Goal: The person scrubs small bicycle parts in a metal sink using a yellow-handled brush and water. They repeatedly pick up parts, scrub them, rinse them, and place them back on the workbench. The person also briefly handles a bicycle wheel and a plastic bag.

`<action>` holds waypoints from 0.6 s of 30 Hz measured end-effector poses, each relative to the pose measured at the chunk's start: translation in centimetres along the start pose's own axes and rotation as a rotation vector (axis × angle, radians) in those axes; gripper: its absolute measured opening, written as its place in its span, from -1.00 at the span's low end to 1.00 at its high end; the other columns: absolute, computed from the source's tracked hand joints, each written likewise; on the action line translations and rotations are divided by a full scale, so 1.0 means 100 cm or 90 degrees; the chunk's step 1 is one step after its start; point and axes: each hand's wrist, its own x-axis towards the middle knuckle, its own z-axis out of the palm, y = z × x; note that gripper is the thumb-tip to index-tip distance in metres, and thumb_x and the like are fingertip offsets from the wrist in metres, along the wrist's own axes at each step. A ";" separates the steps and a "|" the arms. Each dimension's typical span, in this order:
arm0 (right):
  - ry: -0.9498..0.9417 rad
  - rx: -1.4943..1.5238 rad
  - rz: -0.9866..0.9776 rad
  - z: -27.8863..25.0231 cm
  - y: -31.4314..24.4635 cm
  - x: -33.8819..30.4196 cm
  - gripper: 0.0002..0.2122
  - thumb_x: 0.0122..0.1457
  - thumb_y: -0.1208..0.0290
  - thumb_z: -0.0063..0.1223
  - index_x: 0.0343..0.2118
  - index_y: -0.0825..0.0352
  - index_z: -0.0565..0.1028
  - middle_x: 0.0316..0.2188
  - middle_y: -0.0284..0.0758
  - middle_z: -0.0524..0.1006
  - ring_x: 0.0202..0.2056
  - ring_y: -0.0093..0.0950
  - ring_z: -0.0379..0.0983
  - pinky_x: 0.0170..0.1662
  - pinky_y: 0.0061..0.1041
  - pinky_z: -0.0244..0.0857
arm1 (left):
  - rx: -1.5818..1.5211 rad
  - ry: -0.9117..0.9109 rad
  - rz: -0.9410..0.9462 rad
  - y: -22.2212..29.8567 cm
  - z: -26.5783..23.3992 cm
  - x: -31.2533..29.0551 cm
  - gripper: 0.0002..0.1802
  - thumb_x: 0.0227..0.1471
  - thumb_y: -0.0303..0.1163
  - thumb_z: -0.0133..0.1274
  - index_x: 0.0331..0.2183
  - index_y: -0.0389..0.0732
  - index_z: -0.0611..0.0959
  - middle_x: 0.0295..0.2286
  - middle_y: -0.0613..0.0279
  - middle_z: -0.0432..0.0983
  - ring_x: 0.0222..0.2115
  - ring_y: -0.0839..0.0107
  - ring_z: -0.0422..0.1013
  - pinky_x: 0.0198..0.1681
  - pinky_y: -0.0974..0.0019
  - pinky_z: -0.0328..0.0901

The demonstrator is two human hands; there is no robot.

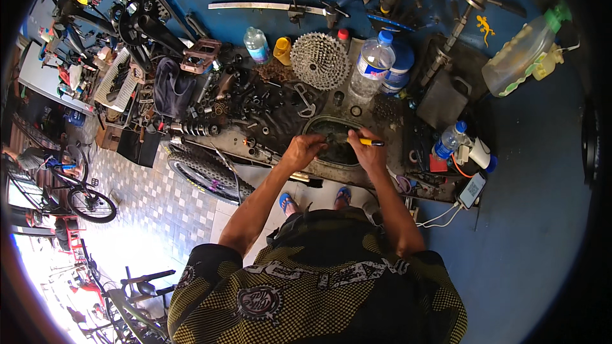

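Observation:
Both of my hands are over an oval basin (pixel 336 167) with a dark inside, set on the cluttered workbench. My right hand (pixel 366 150) is closed around a slim tool with a yellow handle (pixel 370 143) and a black end; its working tip is hidden, so its kind is unclear. At the basin's left side, my left hand (pixel 305 151) has its fingers pinched together. Whatever they hold is too small and dark to make out. Just behind the basin lies a small dark ring (pixel 356 111).
A large bike cassette (pixel 320 61) stands upright behind the basin, beside a clear bottle (pixel 373 67). Loose small parts and a shock absorber (pixel 194 129) lie to the left. A bike tyre (pixel 204 169) leans below the bench edge. A phone (pixel 472 190) with cables sits at right.

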 end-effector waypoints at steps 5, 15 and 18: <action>-0.009 -0.151 0.041 -0.018 0.003 -0.006 -0.60 0.30 0.00 0.21 -0.41 0.30 0.61 -0.58 -0.21 0.56 -0.52 -0.37 0.50 -0.38 -0.33 0.35 | 0.133 0.033 0.128 -0.005 -0.011 0.006 -0.79 0.17 -0.40 0.24 -0.21 -0.33 0.72 -0.35 -0.01 0.63 -0.33 0.03 0.59 -0.25 0.10 0.45; 0.063 0.021 0.026 -0.058 0.042 -0.032 -0.71 0.34 0.26 0.24 -0.42 0.39 0.57 -0.54 -0.41 0.56 -0.47 -0.61 0.42 -0.35 -0.49 0.31 | 0.191 0.190 0.376 0.164 -0.013 0.015 -0.74 0.15 -0.22 0.27 -0.24 -0.21 0.71 -0.20 0.08 0.60 -0.16 0.02 0.56 -0.21 0.08 0.51; 0.061 0.020 0.070 -0.059 0.032 -0.031 -0.75 0.33 0.32 0.25 -0.40 0.40 0.57 -0.52 -0.43 0.57 -0.44 -0.64 0.42 -0.36 -0.52 0.30 | 0.060 0.058 0.083 0.063 0.037 0.025 -0.78 0.15 -0.23 0.25 -0.25 -0.16 0.75 -0.26 -0.04 0.68 -0.19 -0.05 0.61 -0.15 -0.01 0.51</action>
